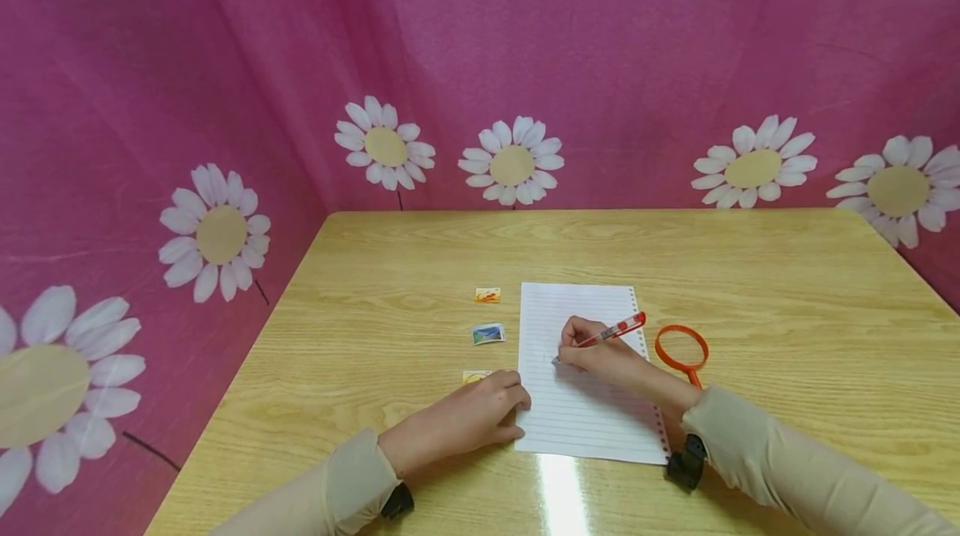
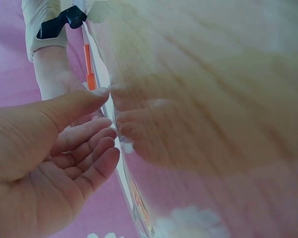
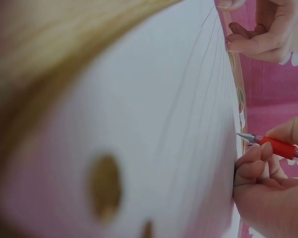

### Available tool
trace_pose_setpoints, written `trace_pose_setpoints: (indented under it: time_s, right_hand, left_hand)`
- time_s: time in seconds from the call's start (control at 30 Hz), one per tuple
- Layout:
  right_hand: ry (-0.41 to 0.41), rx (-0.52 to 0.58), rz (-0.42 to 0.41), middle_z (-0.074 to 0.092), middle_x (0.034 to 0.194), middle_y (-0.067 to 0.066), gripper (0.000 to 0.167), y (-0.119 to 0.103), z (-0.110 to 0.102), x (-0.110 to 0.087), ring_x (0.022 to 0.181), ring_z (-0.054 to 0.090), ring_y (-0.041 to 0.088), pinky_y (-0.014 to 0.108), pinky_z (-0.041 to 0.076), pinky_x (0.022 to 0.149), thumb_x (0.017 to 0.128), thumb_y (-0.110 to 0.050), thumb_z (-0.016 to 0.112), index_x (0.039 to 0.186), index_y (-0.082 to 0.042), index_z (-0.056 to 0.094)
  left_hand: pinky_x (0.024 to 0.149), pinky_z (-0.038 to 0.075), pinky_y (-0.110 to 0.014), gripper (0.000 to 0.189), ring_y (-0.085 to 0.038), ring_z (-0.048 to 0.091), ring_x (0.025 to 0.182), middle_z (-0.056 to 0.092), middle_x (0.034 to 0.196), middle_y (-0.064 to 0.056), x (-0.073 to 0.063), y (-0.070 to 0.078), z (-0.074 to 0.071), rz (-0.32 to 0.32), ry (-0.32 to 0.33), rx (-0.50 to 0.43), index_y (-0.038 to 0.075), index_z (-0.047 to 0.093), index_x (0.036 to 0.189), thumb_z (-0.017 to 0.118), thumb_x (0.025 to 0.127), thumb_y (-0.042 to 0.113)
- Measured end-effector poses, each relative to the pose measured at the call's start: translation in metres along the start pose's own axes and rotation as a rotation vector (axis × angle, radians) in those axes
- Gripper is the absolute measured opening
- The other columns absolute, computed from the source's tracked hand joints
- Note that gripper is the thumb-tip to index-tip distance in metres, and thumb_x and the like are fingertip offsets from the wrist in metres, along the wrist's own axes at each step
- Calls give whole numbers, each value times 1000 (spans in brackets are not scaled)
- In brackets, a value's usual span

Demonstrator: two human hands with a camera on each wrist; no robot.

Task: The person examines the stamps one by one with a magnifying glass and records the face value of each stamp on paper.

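My right hand (image 1: 600,351) pinches a red pen (image 1: 622,325), its metal tip down on a lined sheet of paper (image 1: 577,419) with punched holes along the right edge. Faint marks show by the tip. In the right wrist view the pen's red grip (image 3: 280,148) lies between thumb and fingers. My left hand (image 1: 487,411) rests at the sheet's left edge, fingers loosely bent with the fingertips on the margin; in the left wrist view the palm (image 2: 44,193) holds nothing. Beyond it lies a small yellow stamp-like picture (image 1: 475,375), partly covered by this hand.
Two more small pictures, a blue-green one (image 1: 489,333) and a yellow-orange one (image 1: 487,295), lie left of the sheet. An orange-red magnifying glass (image 1: 682,347) lies to its right, handle partly behind my right forearm. A pink flowered cloth (image 1: 600,61) hangs behind the wooden table (image 1: 405,269).
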State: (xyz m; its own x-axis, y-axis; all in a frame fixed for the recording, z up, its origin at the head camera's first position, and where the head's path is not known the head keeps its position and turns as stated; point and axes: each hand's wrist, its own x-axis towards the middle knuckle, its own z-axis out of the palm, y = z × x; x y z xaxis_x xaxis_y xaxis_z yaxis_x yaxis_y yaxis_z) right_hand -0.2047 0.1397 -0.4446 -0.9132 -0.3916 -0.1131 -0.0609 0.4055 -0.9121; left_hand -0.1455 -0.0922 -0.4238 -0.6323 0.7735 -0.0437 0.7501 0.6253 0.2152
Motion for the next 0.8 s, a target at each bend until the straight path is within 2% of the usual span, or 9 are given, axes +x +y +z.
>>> trace_pose_setpoints:
  time_s: [0.4,0.8]
  right_hand:
    - [-9,-27,8,43,63,-5,9,-2,0,0,56,37,7,20,28,52,81,-5,57,87,-5,49]
    - [-26,-61,-24,43,63,-3,8,3,-2,2,56,37,7,19,28,52,82,-3,54,83,-7,47]
  left_hand:
    - [73,42,-12,17,-3,44,82,54,94,4,0,0,-1,-6,-18,-7,13,68,102,67,93,26]
    - [72,43,-12,16,-3,45,79,55,91,3,1,-1,1,23,24,26,11,68,100,70,91,25]
